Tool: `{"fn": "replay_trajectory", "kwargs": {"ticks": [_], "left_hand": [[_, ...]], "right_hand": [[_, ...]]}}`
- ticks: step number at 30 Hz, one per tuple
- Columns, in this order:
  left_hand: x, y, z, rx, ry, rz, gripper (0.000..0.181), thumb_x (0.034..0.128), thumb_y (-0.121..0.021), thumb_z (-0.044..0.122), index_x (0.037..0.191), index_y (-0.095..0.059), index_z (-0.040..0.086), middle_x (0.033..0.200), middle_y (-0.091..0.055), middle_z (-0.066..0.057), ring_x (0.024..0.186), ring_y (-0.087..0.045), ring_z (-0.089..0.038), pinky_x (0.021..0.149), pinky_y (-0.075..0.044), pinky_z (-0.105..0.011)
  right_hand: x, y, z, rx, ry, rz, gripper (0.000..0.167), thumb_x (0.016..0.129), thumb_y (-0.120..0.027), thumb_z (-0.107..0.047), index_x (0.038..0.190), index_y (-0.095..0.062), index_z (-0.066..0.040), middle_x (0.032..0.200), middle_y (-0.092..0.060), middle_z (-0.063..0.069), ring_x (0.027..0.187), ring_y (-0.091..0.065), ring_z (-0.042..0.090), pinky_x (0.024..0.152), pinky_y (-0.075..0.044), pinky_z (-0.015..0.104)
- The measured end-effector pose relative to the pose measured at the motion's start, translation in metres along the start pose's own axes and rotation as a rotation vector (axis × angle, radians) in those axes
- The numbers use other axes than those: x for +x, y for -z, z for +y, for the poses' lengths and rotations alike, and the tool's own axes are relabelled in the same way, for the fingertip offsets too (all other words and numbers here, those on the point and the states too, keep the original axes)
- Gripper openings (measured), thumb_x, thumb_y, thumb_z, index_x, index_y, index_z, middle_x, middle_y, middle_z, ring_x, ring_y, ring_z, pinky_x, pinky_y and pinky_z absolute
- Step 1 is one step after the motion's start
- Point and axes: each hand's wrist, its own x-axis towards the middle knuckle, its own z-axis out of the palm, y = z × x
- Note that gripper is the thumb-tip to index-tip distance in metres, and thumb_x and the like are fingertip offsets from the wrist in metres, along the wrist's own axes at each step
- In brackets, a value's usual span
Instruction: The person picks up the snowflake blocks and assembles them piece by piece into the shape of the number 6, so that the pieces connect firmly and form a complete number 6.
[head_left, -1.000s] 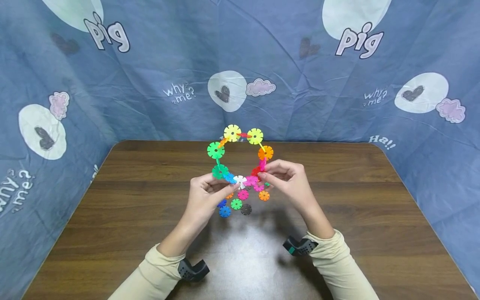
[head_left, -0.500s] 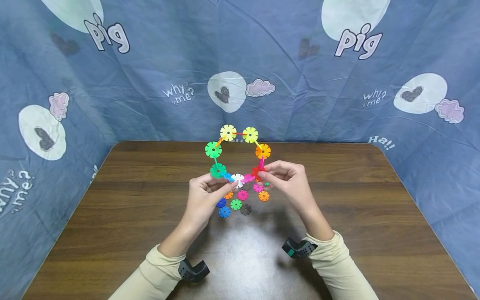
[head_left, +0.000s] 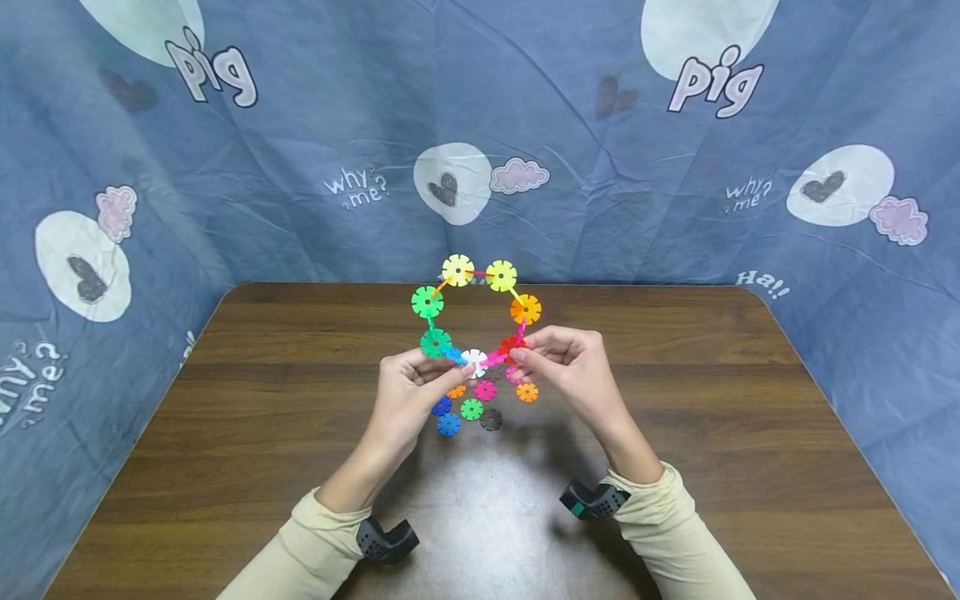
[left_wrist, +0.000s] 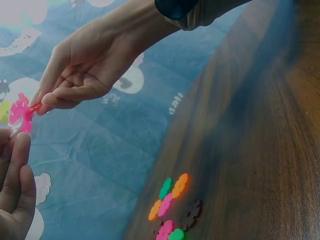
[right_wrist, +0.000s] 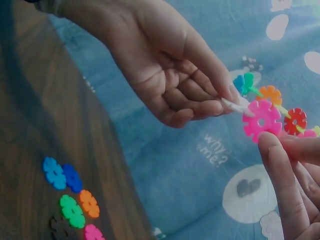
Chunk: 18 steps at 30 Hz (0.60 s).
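Note:
A ring of interlocked, slotted plastic snowflake discs (head_left: 427,302) is held up above the table in the head view. It runs through green, yellow, orange, red, pink, white and blue pieces. My left hand (head_left: 405,400) pinches the white disc (head_left: 474,362) at the bottom of the ring. At the lower right, my right hand (head_left: 577,371) pinches the red disc (head_left: 512,347) between thumb and fingertips. Between the two hands, a pink disc (right_wrist: 262,121) joins the white piece in the right wrist view. The left wrist view shows this pink disc (left_wrist: 21,113) beside the red one, which is seen edge-on.
Loose discs lie on the wooden table below the ring, among them a green disc (head_left: 472,409), a light blue disc (head_left: 448,424), a dark brown disc (head_left: 491,419) and an orange disc (head_left: 527,392). A blue printed cloth (head_left: 300,167) hangs behind and at both sides.
The ring has shifted slightly left. My right hand has moved a little left and down with the red disc, closer to the left hand, which has hardly moved.

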Motion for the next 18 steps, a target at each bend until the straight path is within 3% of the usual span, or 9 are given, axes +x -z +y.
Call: {"fn": "replay_trajectory", "kwargs": {"ticks": [6, 13, 18], "left_hand": [[0.0001, 0.0002, -0.0013, -0.018, 0.015, 0.008, 0.011, 0.0882, -0.077, -0.003, 0.096, -0.071, -0.01, 0.079, -0.079, 0.007, 0.075, -0.078, -0.015, 0.076, -0.063, -0.029], [-0.0021, -0.0045, -0.0035, -0.044, 0.035, -0.011, 0.01, 0.0877, -0.077, -0.003, 0.095, -0.071, -0.007, 0.08, -0.079, 0.007, 0.08, -0.079, -0.017, 0.076, -0.063, -0.028], [-0.002, -0.0036, -0.006, 0.025, 0.1, -0.059, 0.02, 0.088, -0.081, 0.007, 0.101, -0.072, -0.005, 0.088, -0.079, 0.003, 0.084, -0.077, -0.013, 0.079, -0.063, -0.03]], "right_hand": [[0.0026, 0.003, 0.0021, -0.019, -0.029, -0.006, 0.014, 0.091, -0.074, 0.003, 0.101, -0.07, 0.012, 0.087, -0.08, 0.0, 0.075, -0.079, 0.021, 0.07, -0.065, 0.043], [0.0051, 0.0071, 0.0008, 0.095, -0.096, 0.101, 0.038, 0.096, -0.066, 0.001, 0.132, -0.058, 0.009, 0.102, -0.078, -0.007, 0.087, -0.077, 0.011, 0.078, -0.065, 0.035], [0.0052, 0.0071, 0.0018, 0.077, -0.079, 0.101, 0.034, 0.093, -0.072, 0.0, 0.125, -0.064, 0.004, 0.104, -0.079, -0.003, 0.092, -0.078, 0.011, 0.078, -0.064, 0.031]]}}
